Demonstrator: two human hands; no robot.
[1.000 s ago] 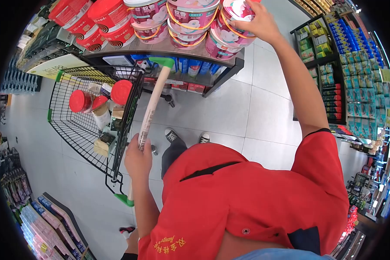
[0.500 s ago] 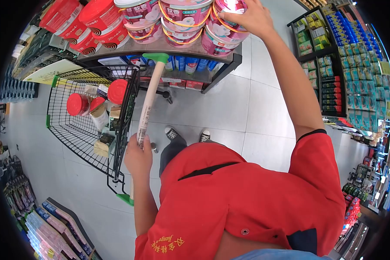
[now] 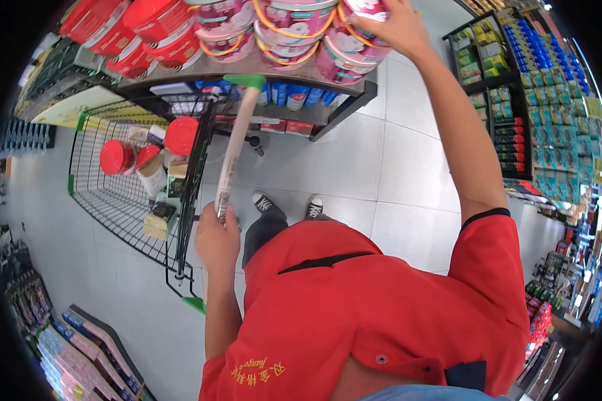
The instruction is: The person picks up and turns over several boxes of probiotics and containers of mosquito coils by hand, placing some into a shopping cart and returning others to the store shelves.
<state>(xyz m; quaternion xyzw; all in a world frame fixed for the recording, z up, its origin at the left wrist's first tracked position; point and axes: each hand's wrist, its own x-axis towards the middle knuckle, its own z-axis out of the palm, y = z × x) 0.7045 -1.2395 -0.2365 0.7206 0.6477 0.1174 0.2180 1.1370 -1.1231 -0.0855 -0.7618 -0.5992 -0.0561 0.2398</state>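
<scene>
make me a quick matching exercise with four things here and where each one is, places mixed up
Things
1. left hand
2. red-lidded containers
3. right hand
4. sneakers

Places
A. on a pink tub at the end of the display
B. flat on the tiled floor
C. closed around the cart handle
D. inside the wire cart

Right pairs: 1-C, 2-D, 3-A, 4-B

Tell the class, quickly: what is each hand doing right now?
Left hand: closed around the cart handle.
Right hand: open, thumb spread, on a pink bucket; grip unclear.
</scene>
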